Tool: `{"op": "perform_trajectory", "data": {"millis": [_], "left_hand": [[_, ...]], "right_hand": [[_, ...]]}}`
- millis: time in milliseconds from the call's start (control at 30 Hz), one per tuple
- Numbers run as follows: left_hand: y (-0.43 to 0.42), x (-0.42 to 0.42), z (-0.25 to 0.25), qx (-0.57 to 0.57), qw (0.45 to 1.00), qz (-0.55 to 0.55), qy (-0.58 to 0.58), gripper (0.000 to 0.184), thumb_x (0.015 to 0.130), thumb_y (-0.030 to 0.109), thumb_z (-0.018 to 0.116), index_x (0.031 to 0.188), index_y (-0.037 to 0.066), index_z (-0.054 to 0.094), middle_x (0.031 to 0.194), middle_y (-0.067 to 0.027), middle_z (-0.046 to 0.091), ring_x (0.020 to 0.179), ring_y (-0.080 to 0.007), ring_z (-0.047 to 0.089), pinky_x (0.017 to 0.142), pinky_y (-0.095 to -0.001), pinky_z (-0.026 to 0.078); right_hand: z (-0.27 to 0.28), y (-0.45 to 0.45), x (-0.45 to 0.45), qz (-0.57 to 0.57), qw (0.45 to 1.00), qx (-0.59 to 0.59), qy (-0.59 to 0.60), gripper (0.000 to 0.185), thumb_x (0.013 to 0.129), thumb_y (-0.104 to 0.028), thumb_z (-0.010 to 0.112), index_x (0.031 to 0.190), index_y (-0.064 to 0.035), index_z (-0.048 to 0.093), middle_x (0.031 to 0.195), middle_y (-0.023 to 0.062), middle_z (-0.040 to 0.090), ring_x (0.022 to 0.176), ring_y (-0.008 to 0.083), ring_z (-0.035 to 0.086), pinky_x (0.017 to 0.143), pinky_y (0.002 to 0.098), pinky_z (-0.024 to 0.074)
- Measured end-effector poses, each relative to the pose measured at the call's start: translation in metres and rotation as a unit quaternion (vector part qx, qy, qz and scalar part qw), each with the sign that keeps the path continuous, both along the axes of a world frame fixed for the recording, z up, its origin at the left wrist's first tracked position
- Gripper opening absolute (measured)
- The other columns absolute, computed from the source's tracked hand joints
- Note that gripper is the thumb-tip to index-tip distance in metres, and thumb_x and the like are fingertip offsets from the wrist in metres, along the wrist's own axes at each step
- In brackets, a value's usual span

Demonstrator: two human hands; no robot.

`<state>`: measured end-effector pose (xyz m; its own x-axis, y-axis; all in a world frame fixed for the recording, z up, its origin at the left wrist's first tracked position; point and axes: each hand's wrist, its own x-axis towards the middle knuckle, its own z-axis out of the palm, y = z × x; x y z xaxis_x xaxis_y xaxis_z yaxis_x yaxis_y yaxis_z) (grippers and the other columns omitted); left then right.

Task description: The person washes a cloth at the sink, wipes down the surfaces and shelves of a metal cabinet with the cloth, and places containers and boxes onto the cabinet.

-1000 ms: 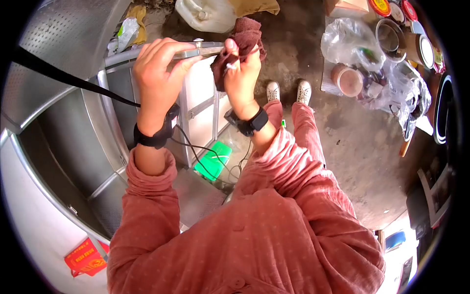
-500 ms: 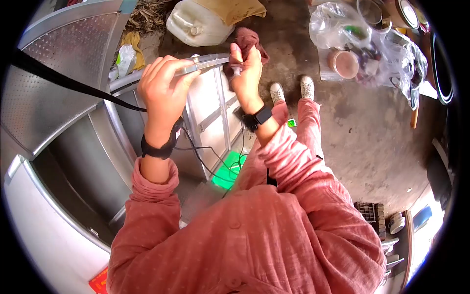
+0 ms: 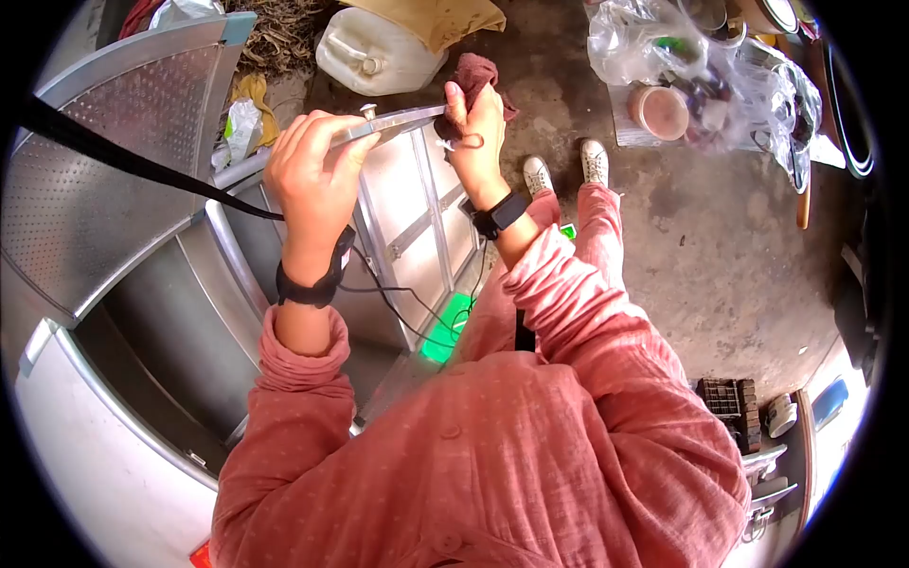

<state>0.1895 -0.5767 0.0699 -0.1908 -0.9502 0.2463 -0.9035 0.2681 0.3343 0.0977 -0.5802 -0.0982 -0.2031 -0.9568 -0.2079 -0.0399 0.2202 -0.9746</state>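
Observation:
My left hand (image 3: 311, 170) is closed over the top edge of a metal-framed cabinet door (image 3: 398, 194), fingers on the outer side and thumb on the inner. A small knob (image 3: 368, 111) sticks out on its outer face. At the far end of the same edge, my right hand (image 3: 478, 134) clutches a reddish-brown cloth (image 3: 475, 76), bunched up above the fingers. Part of the cloth lies between that hand and the door's end; whether it touches the metal is hard to see.
On the left stands a metal cabinet (image 3: 151, 331) with a perforated panel (image 3: 123, 142). A plastic jerrycan (image 3: 374, 57) lies beyond the door. Black cables (image 3: 402, 289) hang near a green box (image 3: 443, 327). Plastic bags (image 3: 653, 43) and a pinkish tub (image 3: 660, 113) sit at upper right.
The view has shifted slightly. The door's top edge looks a little more tilted, and its knob shows more clearly. Both hands keep their hold.

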Motion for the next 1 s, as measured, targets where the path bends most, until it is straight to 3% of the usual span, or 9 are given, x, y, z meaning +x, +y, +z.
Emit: {"op": "perform_trajectory", "data": {"millis": [67, 100, 233, 300, 400, 600, 767, 833, 1000], "left_hand": [[-0.001, -0.002, 0.001, 0.001, 1.0, 0.005, -0.004, 0.018, 0.061, 0.005, 0.07, 0.073, 0.004, 0.058, 0.069, -0.0079, 0.059, 0.064, -0.0244, 0.055, 0.058, -0.0312, 0.042], [-0.002, -0.003, 0.002, 0.001, 1.0, 0.012, -0.007, 0.017, 0.061, 0.005, 0.07, 0.073, 0.004, 0.058, 0.069, -0.0079, 0.059, 0.064, -0.0244, 0.056, 0.058, -0.0314, 0.042], [-0.005, -0.001, 0.0, 0.006, 1.0, 0.021, -0.01, 0.017, 0.062, 0.006, 0.07, 0.073, 0.003, 0.057, 0.07, -0.0073, 0.059, 0.065, -0.024, 0.056, 0.058, -0.0316, 0.042], [-0.005, -0.002, 0.0, -0.001, 1.0, 0.013, -0.013, 0.018, 0.062, 0.004, 0.068, 0.074, 0.003, 0.056, 0.071, -0.0077, 0.058, 0.066, -0.0257, 0.055, 0.059, -0.0322, 0.042], [-0.004, 0.002, -0.001, -0.028, 0.998, 0.009, -0.052, 0.019, 0.061, 0.002, 0.066, 0.075, 0.003, 0.054, 0.073, -0.0088, 0.057, 0.068, -0.0277, 0.054, 0.06, -0.0338, 0.042], [-0.001, -0.001, 0.001, -0.002, 1.0, 0.003, -0.031, 0.018, 0.062, 0.004, 0.067, 0.075, 0.004, 0.054, 0.073, -0.0077, 0.056, 0.069, -0.0266, 0.054, 0.061, -0.0344, 0.04], [-0.003, -0.002, -0.002, -0.007, 1.0, 0.003, -0.023, 0.016, 0.065, 0.008, 0.068, 0.076, 0.005, 0.057, 0.072, -0.0064, 0.057, 0.068, -0.0245, 0.054, 0.06, -0.0327, 0.04], [-0.002, 0.003, -0.004, -0.013, 0.999, -0.005, -0.033, 0.016, 0.065, 0.008, 0.068, 0.076, 0.005, 0.057, 0.072, -0.0064, 0.057, 0.067, -0.0245, 0.054, 0.06, -0.0325, 0.04], [-0.005, -0.002, 0.0, -0.016, 1.0, -0.01, -0.012, 0.015, 0.064, 0.008, 0.068, 0.074, 0.004, 0.057, 0.071, -0.0074, 0.057, 0.067, -0.0248, 0.054, 0.06, -0.0323, 0.04]], "right_hand": [[-0.006, -0.001, -0.002, -0.041, 0.997, -0.042, -0.045, 0.034, 0.081, -0.024, 0.057, 0.095, 0.0025, 0.04, 0.089, 0.0239, 0.049, 0.085, 0.0409, 0.047, 0.072, 0.0435, 0.0386], [0.007, 0.0, -0.011, -0.023, 0.997, 0.01, -0.067, 0.042, 0.079, -0.019, 0.058, 0.104, 0.0029, 0.033, 0.095, 0.0255, 0.048, 0.088, 0.0409, 0.048, 0.077, 0.0422, 0.0391], [0.078, 0.01, -0.034, -0.05, 0.989, -0.057, -0.123, 0.052, 0.075, -0.014, 0.061, 0.118, -0.0031, 0.032, 0.086, 0.0182, 0.053, 0.079, 0.0337, 0.054, 0.073, 0.0356, 0.0437], [0.088, 0.011, -0.03, -0.035, 0.979, -0.191, -0.06, 0.04, 0.075, -0.015, 0.061, 0.109, -0.0027, 0.045, 0.082, 0.015, 0.054, 0.075, 0.0298, 0.054, 0.068, 0.034, 0.0442], [0.112, 0.014, -0.023, 0.03, 0.974, -0.16, -0.155, 0.022, 0.075, -0.014, 0.059, 0.093, -0.0025, 0.056, 0.078, 0.0125, 0.052, 0.07, 0.0293, 0.053, 0.062, 0.0337, 0.0429], [0.095, 0.004, -0.011, -0.007, 0.975, -0.143, -0.168, 0.017, 0.074, -0.01, 0.057, 0.088, -0.0014, 0.056, 0.08, 0.0144, 0.056, 0.071, 0.0315, 0.055, 0.062, 0.035, 0.0442], [0.069, 0.007, -0.01, -0.006, 0.988, -0.02, -0.155, 0.016, 0.072, -0.009, 0.058, 0.086, -0.0014, 0.054, 0.075, 0.0135, 0.054, 0.071, 0.0321, 0.054, 0.062, 0.0358, 0.0437], [0.1, 0.006, -0.007, -0.026, 0.98, -0.133, -0.146, 0.017, 0.071, -0.009, 0.059, 0.085, -0.0013, 0.053, 0.075, 0.0135, 0.053, 0.071, 0.0323, 0.054, 0.062, 0.0359, 0.0437], [0.081, 0.008, -0.005, -0.032, 0.985, -0.087, -0.148, 0.015, 0.072, -0.004, 0.058, 0.087, -0.0012, 0.055, 0.078, 0.0134, 0.055, 0.072, 0.03, 0.056, 0.063, 0.035, 0.0446]]}}
